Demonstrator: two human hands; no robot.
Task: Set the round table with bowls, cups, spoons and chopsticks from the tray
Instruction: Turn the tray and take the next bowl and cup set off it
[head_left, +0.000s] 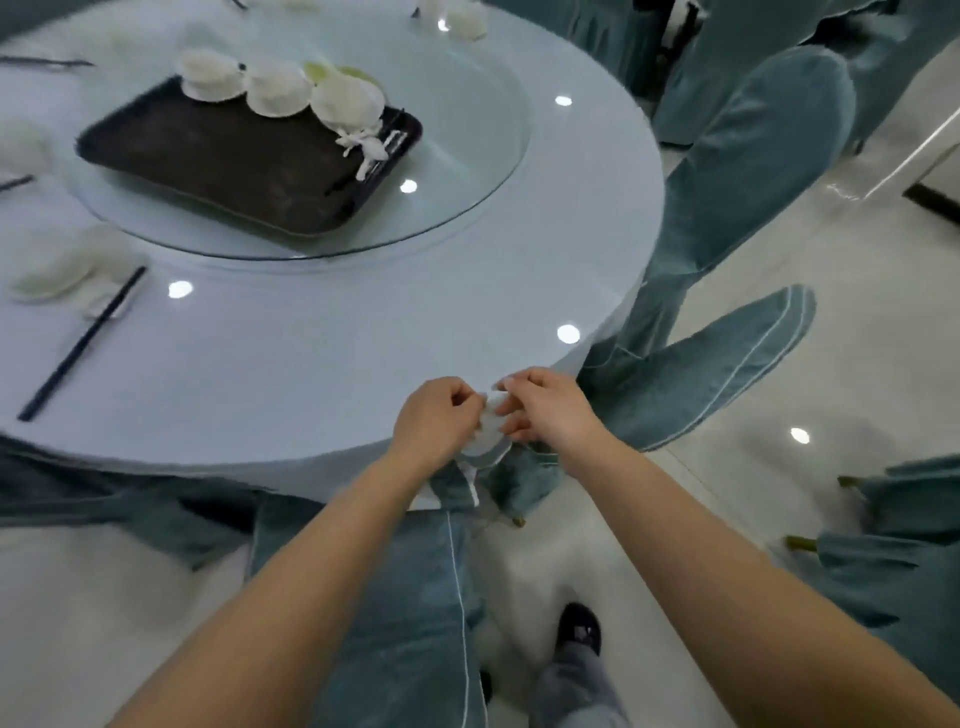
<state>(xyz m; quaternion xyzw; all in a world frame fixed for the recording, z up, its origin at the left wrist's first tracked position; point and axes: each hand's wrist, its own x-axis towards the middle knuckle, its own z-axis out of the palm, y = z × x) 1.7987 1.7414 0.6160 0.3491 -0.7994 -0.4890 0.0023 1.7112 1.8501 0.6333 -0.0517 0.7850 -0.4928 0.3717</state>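
White crockery, apparently a small stack of bowl and dish, was held at the near edge of the round table, partly over the rim. It was gripped by the left hand with fingers curled on its left side, and pinched by the right hand from the right and top, thumb and fingertips bent around the upper piece. Exact pieces could not be told; blurred and mostly hidden by the fingers.

The dark tray was seen lying on the glass turntable at the far left of the table. Three white bowl stacks were lined along the tray's far edge, with white spoons and what looked like dark chopsticks heaped at its right corner. Something pale green was seen behind the stacks, kind unclear.

A finished setting was laid at the left of the table: white dishes, with a pair of dark chopsticks just beside them pointing toward the near edge. More white crockery was seen at the far side, blurred.

Teal-covered chairs were ranged around the right and near sides of the table. A dark shoe was seen on the glossy pale floor below.
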